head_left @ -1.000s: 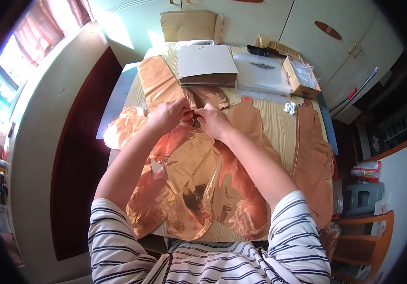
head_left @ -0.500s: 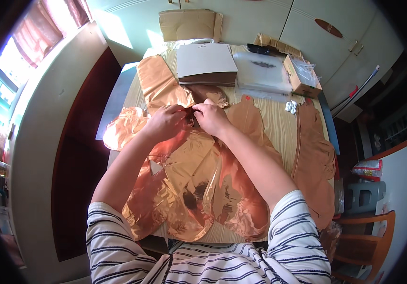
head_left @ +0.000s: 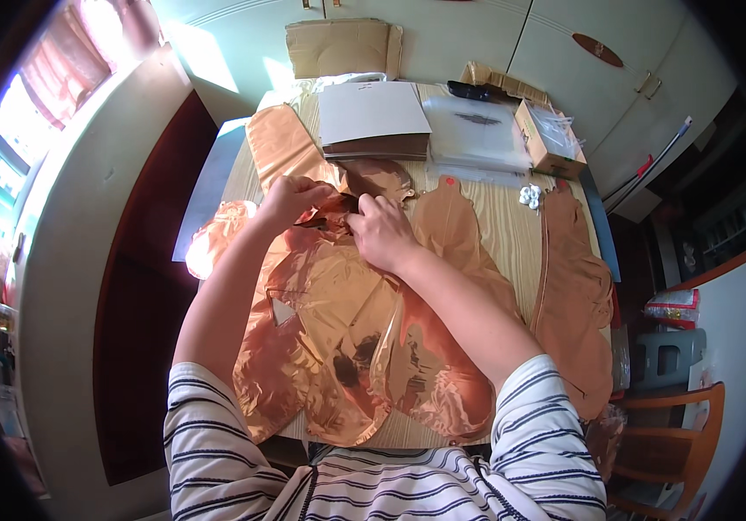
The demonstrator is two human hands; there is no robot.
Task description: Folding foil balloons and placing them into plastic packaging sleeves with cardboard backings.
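A large shiny rose-gold foil balloon (head_left: pixel 330 321) lies uninflated and crumpled in front of me. My left hand (head_left: pixel 295 201) pinches its gathered upper part, with the fingers curled closed. Close by on the right, my right hand (head_left: pixel 382 233) also has its fingers closed on the foil. Between the hands the foil is bunched, with dark folds in it; the exact fingertip grip is partly hidden. Beyond my left hand a flat foil strip (head_left: pixel 282 143) stretches away, and right of my right hand lies another flat copper-coloured foil balloon (head_left: pixel 453 221).
At the back of the wooden table (head_left: pixel 512 239) are a stack of white-topped sheets (head_left: pixel 373 113), clear plastic bags (head_left: pixel 477 130) and a small box (head_left: pixel 551 143). Small white pieces (head_left: pixel 530 197) lie beside a brown foil piece (head_left: pixel 574 304). A wooden chair (head_left: pixel 673 443) stands at right.
My hands have drawn a little apart, the left one rising and turning, the right one shifting slightly lower. The foil between them is more spread, showing dark folds.
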